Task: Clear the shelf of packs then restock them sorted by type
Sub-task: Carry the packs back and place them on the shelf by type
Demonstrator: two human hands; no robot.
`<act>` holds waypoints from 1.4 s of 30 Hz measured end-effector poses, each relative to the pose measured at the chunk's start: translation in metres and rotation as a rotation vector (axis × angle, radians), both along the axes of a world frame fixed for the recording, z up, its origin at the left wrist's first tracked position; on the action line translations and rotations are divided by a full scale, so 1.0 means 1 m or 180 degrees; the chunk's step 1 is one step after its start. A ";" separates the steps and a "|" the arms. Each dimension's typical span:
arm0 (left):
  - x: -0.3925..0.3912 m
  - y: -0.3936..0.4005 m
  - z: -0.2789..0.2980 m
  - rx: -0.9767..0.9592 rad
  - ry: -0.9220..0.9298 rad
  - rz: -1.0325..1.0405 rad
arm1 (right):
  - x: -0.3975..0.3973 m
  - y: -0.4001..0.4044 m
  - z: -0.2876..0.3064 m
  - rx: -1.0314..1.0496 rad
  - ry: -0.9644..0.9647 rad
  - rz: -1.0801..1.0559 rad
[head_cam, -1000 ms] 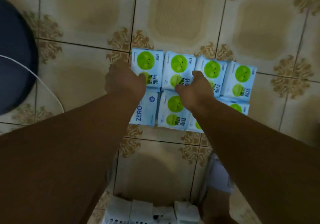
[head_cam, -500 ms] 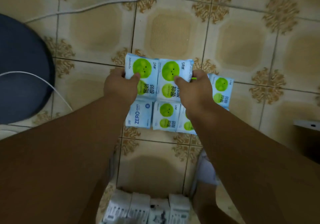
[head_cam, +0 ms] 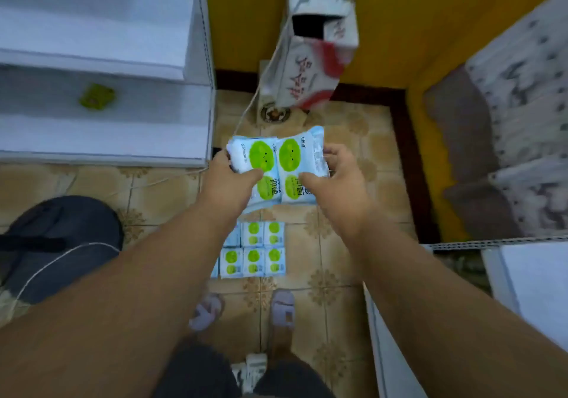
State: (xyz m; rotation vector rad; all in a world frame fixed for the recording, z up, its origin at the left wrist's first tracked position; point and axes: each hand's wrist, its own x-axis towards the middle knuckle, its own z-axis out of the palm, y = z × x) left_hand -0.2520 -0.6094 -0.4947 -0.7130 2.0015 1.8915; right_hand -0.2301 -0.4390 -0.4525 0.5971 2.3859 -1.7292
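Two light-blue packs with green circles (head_cam: 276,164) are lifted side by side in front of me, well above the floor. My left hand (head_cam: 229,179) grips the left pack's edge, thumb across its front. My right hand (head_cam: 335,182) grips the right pack's edge the same way. More of these packs (head_cam: 253,253) lie in rows on the tiled floor below, near my feet. The white shelf (head_cam: 123,121) stands at the upper left, its boards bare except for a small green item (head_cam: 96,98).
A white and red carton (head_cam: 310,59) leans on the yellow wall ahead, with a floor drain (head_cam: 275,113) below it. A dark round object (head_cam: 61,244) with a white cable sits at left. A white unit (head_cam: 491,305) stands at right. White packs (head_cam: 255,370) lie near my legs.
Both hands have lifted the two packs off the floor rows and raised them. My view has risen from the floor, bringing the shelf, the carton and the wall into sight.
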 end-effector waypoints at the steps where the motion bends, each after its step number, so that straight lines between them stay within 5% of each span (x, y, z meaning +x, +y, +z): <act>1: -0.005 0.006 0.028 0.0116 0.0154 -0.0064 | 0.003 0.004 0.029 0.0017 0.0168 -0.0134; 12: -0.007 0.126 0.281 0.1527 0.1681 -0.1359 | 0.088 0.064 0.275 0.0495 0.1948 -0.1886; 23: 0.114 0.319 0.421 0.2205 0.1989 -0.2589 | 0.251 0.203 0.395 0.1669 0.2656 -0.3273; 31: 0.176 0.450 0.469 0.1988 0.2186 -0.3095 | 0.348 0.336 0.438 0.2102 0.1927 -0.3130; 36: 0.177 0.513 0.475 0.2502 0.1446 -0.2999 | 0.380 0.406 0.448 0.2358 0.1286 -0.3101; 42: 0.160 0.573 0.463 0.2234 0.1121 -0.3124 | 0.383 0.464 0.455 0.1722 0.1032 -0.2967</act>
